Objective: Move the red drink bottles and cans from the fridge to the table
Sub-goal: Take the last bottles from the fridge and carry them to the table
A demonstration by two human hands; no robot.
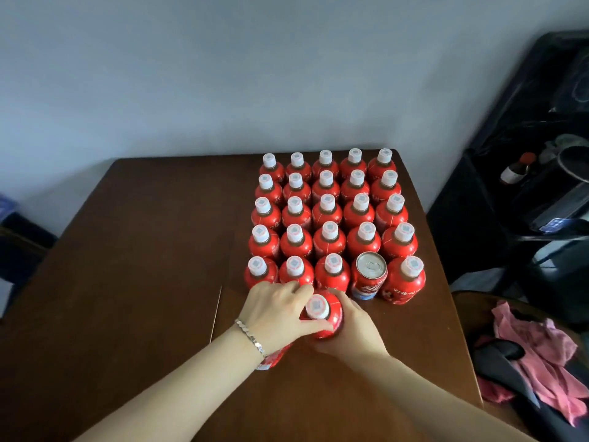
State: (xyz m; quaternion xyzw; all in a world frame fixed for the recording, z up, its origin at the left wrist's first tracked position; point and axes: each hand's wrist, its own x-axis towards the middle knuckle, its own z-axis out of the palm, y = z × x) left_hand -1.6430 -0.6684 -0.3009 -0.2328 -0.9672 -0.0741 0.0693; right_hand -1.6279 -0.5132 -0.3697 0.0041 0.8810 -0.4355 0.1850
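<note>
Nearly done: both hands settle one more red bottle [323,314] onto the table [143,250].
Left hand [274,309] and right hand [357,330] wrap its sides, just before a packed block of bottles [328,215] and one can [369,275] at the far right corner; another red container [274,357] hides under the left wrist; fridge out of view.

Dim, flat indoor light w/ bluish cast on wall [223,74]. Soft sheen on table [143,250] toward left, no hard shadows. Can [370,266] top glints. Right-side shelf [526,186] nearly black, detail lost. Wide-angle bend at edges; overall soft, esp. corners & forearms near bottom
</note>
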